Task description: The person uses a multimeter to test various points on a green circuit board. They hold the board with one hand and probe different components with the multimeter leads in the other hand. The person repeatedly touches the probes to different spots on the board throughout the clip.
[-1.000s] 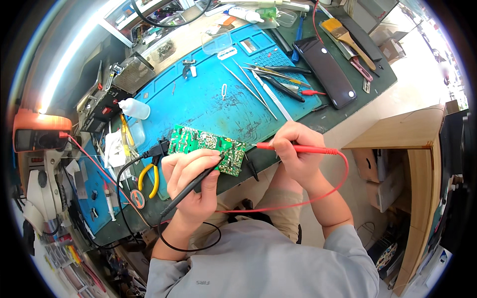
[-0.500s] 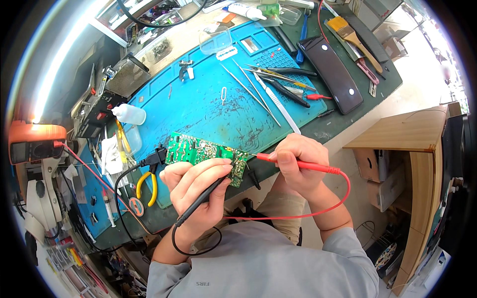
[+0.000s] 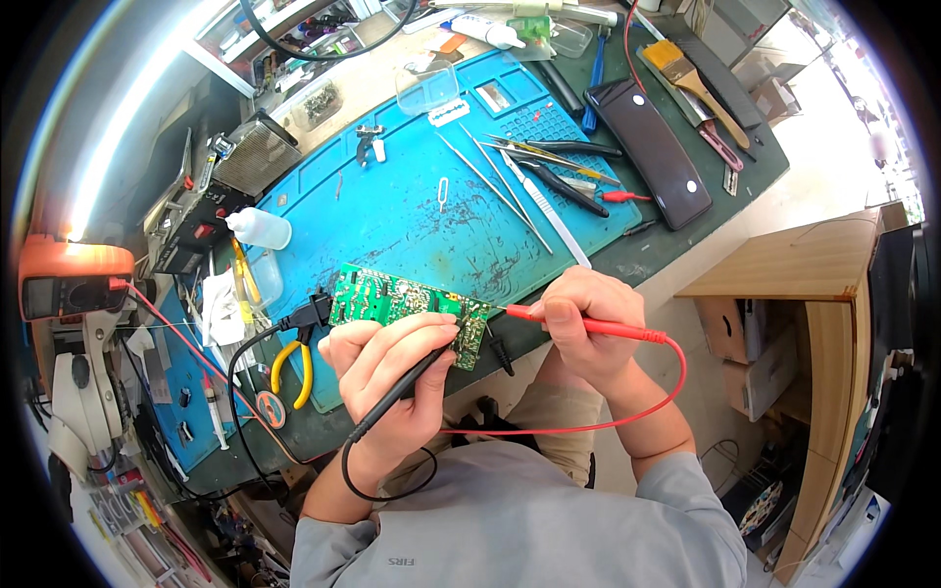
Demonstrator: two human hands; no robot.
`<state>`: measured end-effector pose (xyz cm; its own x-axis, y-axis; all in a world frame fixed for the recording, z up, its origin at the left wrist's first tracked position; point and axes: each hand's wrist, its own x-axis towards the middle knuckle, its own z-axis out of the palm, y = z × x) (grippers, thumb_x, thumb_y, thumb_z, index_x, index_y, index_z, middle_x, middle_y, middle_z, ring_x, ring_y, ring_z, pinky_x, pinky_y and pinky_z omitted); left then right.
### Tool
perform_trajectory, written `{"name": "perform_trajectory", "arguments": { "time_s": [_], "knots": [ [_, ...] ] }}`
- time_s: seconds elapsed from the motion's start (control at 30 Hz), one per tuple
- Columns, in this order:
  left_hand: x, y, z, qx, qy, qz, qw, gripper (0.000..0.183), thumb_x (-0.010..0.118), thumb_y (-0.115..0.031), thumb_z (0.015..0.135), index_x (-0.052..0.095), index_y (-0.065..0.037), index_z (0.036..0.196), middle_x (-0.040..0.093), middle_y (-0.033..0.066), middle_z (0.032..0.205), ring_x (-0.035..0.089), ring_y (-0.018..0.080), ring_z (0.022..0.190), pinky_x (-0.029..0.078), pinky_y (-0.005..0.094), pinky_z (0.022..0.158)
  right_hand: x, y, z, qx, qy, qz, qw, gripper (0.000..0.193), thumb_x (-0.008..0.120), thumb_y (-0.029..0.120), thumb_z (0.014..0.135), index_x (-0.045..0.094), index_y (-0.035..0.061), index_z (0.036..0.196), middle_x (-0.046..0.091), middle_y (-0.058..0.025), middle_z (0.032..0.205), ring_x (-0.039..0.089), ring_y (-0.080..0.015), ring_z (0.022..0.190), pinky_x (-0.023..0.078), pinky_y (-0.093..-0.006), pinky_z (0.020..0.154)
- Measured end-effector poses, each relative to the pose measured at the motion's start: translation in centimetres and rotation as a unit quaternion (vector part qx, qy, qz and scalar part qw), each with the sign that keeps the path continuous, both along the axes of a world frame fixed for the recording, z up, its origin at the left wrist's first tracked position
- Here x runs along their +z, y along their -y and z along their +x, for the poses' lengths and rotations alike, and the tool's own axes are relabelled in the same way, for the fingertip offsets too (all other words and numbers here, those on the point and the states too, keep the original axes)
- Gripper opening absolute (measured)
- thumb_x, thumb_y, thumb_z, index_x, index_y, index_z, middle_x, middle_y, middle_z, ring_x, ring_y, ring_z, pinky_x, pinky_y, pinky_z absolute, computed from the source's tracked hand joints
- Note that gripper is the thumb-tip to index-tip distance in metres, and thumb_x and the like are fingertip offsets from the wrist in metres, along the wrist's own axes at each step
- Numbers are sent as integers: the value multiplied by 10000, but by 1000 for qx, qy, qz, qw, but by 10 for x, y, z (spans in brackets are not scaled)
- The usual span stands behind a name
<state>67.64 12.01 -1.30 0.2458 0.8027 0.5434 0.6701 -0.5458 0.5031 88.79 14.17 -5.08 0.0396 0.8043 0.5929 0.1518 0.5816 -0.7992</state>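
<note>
while the left hand point(image 3: 392, 377) pinches a black probe point(image 3: 407, 384) like a pen, fingers clenched round its shaft and also steadying the near edge of the green circuit board point(image 3: 402, 306), the right hand point(image 3: 586, 323) is closed on a red probe point(image 3: 578, 323) whose tip points at the board's right end. the board sits tilted over the front edge of the blue work mat point(image 3: 412, 211), just above the person's lap, with a black plug and cable point(image 3: 304, 316) attached at its left end. both probe tips look to be at or on the board near its right side, though the exact contact spots are too small to make out. the red lead point(image 3: 627, 407) loops down past the right forearm, and the black lead point(image 3: 368, 475) curls under the left wrist. judging from how things lie, the probing of the board is under way: both probes are in hand and brought to it, and i can't tell how many points remain. an orange meter point(image 3: 69, 279) sits off at the far left, its screen unreadable from here. further out on the mat lie tweezers and thin picks point(image 3: 520, 181), yellow-handled pliers point(image 3: 294, 367) just left of the board, a small white squeeze bottle point(image 3: 260, 228), and a dark flat case point(image 3: 652, 147) with a brush point(image 3: 691, 83) beyond it.
</note>
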Motion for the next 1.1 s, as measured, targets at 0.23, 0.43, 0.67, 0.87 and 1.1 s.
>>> {"name": "perform_trajectory", "arguments": {
  "time_s": [0.23, 0.43, 0.67, 0.87, 1.1],
  "knots": [
    [1, 0, 5, -2, -2, -7, 1000, 128, 748, -151, 791, 733, -142, 918, 736, -33, 978, 510, 159, 786, 318, 306, 776, -1, 0, 5, -9, 16, -1, 1000, 234, 683, 140, 901, 628, 54, 690, 592, -38, 596, 550, -169, 492, 417, -289, 448],
    [4, 2, -8, -34, 23, -4, 999, 256, 764, -85, 751, 707, -149, 992, 717, -31, 1008, 585, 170, 846, 337, 327, 822, 2, 5, 1, -11, 55, -48, 997, 236, 616, 107, 904, 606, 34, 680, 564, -55, 596, 528, -180, 510, 416, -309, 489],
    [3, 6, -5, 0, 50, 12, 999, 217, 763, -123, 790, 715, -178, 994, 711, -70, 1031, 532, 145, 846, 322, 313, 823, -7, 9, 1, -31, 15, -76, 997, 282, 563, 87, 942, 580, -10, 678, 565, -75, 600, 515, -140, 505, 406, -274, 480],
    [0, 8, -4, 2, 68, 25, 997, 223, 762, -126, 790, 711, -179, 1002, 706, -74, 1030, 531, 149, 850, 326, 305, 831, -2, 9, 2, -17, 9, -92, 996, 287, 534, 95, 968, 577, -15, 706, 572, -68, 620, 522, -108, 522, 405, -247, 485],
    [1, 10, -3, 1, 70, 31, 997, 220, 759, -128, 790, 709, -164, 1001, 700, -68, 1027, 533, 150, 857, 328, 306, 840, -1, 9, 2, -14, 0, -96, 995, 305, 530, 107, 972, 574, -15, 696, 560, -62, 615, 518, -105, 522, 399, -249, 481]
  ]
}}
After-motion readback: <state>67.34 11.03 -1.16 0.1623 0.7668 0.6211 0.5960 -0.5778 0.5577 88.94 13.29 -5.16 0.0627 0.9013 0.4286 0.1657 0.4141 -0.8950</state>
